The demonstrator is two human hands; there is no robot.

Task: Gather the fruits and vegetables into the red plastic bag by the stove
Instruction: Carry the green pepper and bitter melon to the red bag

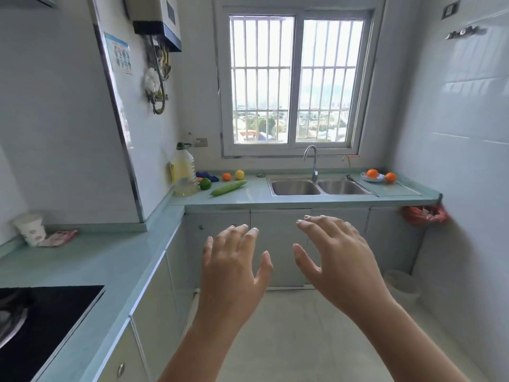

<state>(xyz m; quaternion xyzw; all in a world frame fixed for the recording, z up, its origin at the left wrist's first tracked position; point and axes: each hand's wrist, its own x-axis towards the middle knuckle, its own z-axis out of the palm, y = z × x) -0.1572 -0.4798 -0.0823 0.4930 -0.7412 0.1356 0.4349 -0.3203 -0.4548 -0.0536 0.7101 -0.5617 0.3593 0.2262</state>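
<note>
My left hand (234,267) and right hand (334,256) hang nearest me, both palm-down with fingers spread, empty, raised over the floor in front of the cabinet doors and touching nothing.

The pale green L-shaped desk (110,260) runs along my left and across under the window. The black glass stove (46,321) sits in it at my lower left. The double steel sink (319,187) lies well ahead of my right hand. A big clear plastic oil bottle (185,172) stands in the far corner.

A crumpled pink-red plastic bag (59,238) lies on the desk beyond the stove, just beside a white paper cup (31,228), well to the left of my left hand. Another red plastic bag (424,213) hangs off the desk's right end, off to the right of my right hand.

The produce is all far ahead of my hands: a long green cucumber (228,187), a green lime (205,183), a small orange (226,177) and a yellow lemon (240,174) left of the sink; right of it, one orange (372,173) in a shallow white dish (378,178) and another orange (390,177) just beside it.
</note>
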